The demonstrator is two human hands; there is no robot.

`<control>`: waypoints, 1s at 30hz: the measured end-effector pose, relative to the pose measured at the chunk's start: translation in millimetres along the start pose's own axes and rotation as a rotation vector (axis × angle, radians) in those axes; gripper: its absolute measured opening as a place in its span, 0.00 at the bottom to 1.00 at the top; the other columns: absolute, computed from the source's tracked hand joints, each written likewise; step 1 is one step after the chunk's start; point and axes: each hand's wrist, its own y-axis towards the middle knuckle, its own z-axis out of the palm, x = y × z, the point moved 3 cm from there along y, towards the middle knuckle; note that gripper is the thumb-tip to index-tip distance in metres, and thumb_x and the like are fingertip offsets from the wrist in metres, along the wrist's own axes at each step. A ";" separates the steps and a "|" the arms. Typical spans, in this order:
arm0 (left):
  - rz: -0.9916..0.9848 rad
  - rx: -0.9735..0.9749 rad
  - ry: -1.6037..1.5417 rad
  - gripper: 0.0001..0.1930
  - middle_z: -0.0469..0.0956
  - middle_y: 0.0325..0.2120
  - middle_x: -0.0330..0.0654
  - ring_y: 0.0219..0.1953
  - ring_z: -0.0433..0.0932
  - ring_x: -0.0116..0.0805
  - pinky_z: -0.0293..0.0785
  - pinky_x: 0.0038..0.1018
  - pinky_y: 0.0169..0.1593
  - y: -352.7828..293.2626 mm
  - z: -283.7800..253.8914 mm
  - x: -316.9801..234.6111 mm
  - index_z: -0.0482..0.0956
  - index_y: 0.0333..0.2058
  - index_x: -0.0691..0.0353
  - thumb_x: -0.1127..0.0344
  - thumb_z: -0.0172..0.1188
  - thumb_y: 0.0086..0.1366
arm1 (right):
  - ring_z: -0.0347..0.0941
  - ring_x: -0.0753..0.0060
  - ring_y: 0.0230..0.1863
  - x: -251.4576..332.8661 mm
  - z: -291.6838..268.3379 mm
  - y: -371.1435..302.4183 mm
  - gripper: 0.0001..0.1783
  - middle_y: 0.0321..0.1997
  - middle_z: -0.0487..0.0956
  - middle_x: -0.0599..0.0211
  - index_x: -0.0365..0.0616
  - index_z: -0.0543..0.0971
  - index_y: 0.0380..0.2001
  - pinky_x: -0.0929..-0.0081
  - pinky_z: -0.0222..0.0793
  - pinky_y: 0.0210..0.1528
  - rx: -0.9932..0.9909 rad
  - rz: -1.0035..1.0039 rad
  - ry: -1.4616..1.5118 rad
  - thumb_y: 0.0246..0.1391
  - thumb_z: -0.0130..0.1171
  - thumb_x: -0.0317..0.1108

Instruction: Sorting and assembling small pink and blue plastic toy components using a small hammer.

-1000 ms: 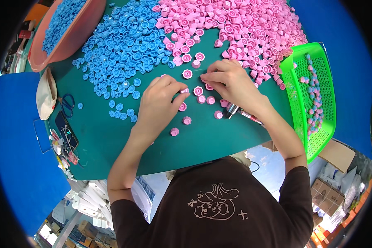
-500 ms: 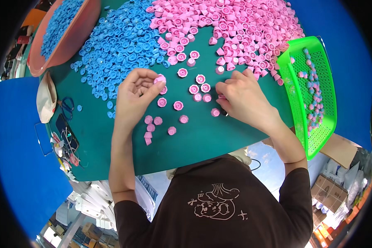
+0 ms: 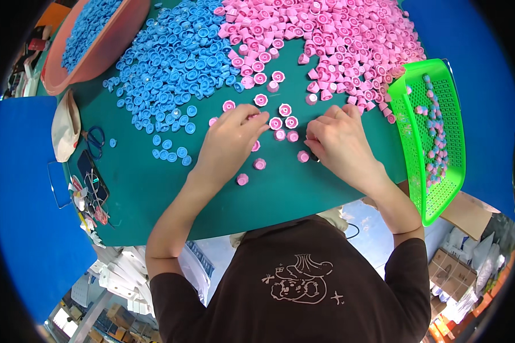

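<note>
My left hand [image 3: 229, 140] is over the loose pink cup-shaped pieces, its fingers drawn together. A bit of pink shows by its fingertips, but what they hold, if anything, is hidden. To its right, my right hand [image 3: 340, 137] is closed, palm down, its grip covered by the fingers. The end of a small dark object [image 3: 315, 157] peeks out beneath it. Between the hands lie a ribbed pink piece with its hollow side up [image 3: 275, 123] and several like it. Another pink piece [image 3: 302, 156] sits just left of the dark object.
Round blue caps [image 3: 183, 63] and pink pieces [image 3: 349, 51] are heaped at the back. A salmon-coloured basin [image 3: 117, 43] of blue pieces tilts at far left. At right stands a green basket [image 3: 409, 137] with pink-and-blue pieces. Scissors [image 3: 94, 140] and a phone [image 3: 92, 174] lie left.
My left hand has moved right and turned palm down; the pink piece seen in its fingertips is now mostly hidden. My right hand has stayed nearly in place.
</note>
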 end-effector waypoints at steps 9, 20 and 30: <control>0.033 -0.025 0.073 0.09 0.80 0.33 0.42 0.36 0.80 0.41 0.76 0.34 0.39 -3.9 6.7 -5.0 0.80 0.36 0.63 0.72 0.66 0.55 | 0.74 0.68 0.36 -17.2 1.6 39.3 0.08 0.29 0.78 0.73 0.46 0.78 0.29 0.66 0.58 0.47 -0.278 0.000 0.223 0.47 0.68 0.33; 0.112 0.095 -0.007 0.07 0.78 0.29 0.41 0.33 0.77 0.40 0.73 0.32 0.38 6.4 0.8 -7.2 0.80 0.29 0.62 0.72 0.70 0.51 | 0.75 0.68 0.35 -23.9 -3.2 39.1 0.06 0.38 0.80 0.68 0.43 0.81 0.31 0.67 0.64 0.46 -0.298 -0.024 0.305 0.50 0.66 0.32; -0.529 -0.067 0.019 0.07 0.79 0.29 0.37 0.27 0.73 0.27 0.69 0.23 0.31 -71.6 -83.7 17.9 0.82 0.32 0.62 0.74 0.69 0.53 | 0.72 0.65 0.43 -44.4 -9.8 -137.2 0.17 0.41 0.75 0.62 0.37 0.78 0.41 0.73 0.66 0.47 -0.128 0.507 0.418 0.44 0.67 0.23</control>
